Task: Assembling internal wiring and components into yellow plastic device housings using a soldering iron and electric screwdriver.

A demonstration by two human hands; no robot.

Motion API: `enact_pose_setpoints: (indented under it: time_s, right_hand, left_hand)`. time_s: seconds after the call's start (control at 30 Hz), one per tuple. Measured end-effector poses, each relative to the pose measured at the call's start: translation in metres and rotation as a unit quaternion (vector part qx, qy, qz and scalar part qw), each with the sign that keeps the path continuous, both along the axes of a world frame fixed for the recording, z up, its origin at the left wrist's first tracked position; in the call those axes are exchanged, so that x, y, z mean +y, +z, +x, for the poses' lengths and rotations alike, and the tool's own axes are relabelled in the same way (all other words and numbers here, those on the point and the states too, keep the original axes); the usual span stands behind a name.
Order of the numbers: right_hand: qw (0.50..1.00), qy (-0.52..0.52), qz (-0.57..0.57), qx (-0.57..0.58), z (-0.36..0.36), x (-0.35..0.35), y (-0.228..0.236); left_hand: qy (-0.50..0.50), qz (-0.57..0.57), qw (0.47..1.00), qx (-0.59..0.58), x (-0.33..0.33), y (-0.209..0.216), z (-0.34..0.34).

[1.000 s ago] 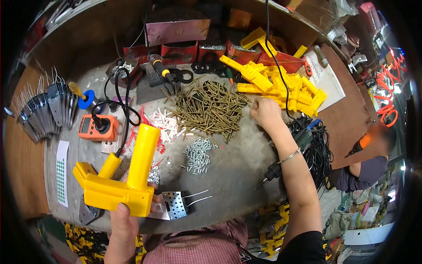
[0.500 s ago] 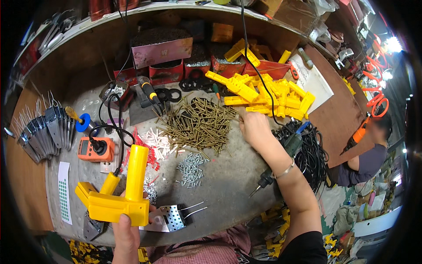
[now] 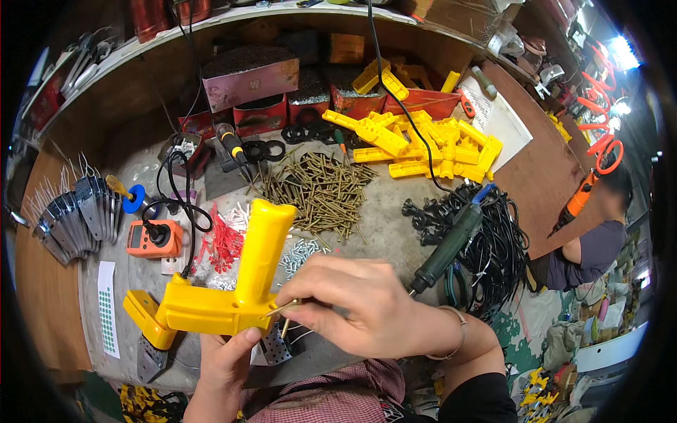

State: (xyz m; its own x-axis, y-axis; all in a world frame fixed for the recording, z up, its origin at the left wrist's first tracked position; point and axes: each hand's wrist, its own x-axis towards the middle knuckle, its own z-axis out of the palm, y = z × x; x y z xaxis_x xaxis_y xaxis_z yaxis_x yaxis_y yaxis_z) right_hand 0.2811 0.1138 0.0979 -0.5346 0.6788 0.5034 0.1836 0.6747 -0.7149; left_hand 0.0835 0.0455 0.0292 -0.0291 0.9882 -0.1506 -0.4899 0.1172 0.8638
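Messy bench [image 3: 395,236]; L hand [image 3: 222,358] grips yellow case [image 3: 211,311]; R hand [image 3: 363,303] pinches gold screws [image 3: 285,307] at case's R end. Prob. screw-fitting step; next needs careful aim.

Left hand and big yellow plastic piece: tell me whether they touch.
Touching. The head view shows the left hand with its thumb pressed against the lower edge of the big yellow plastic piece.
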Motion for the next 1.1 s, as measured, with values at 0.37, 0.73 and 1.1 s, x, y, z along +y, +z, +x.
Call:
enact_pose_setpoints:
  time_s: [0.37, 0.73, 1.1]
  right_hand:
    - [0.995, 0.012, -0.060, 0.076, 0.004, -0.006, -0.003]
    - [0.987, -0.016, -0.156, 0.031, 0.002, -0.008, -0.012]
    - [0.994, -0.110, 0.022, -0.012, -0.009, -0.020, -0.007]
  left_hand:
    - [0.002, 0.046, 0.999, -0.010, -0.009, 0.004, -0.010]
    - [0.093, 0.234, 0.900, 0.355, -0.013, -0.014, -0.007]
    - [0.049, 0.106, 0.988, 0.104, -0.009, -0.019, -0.003]
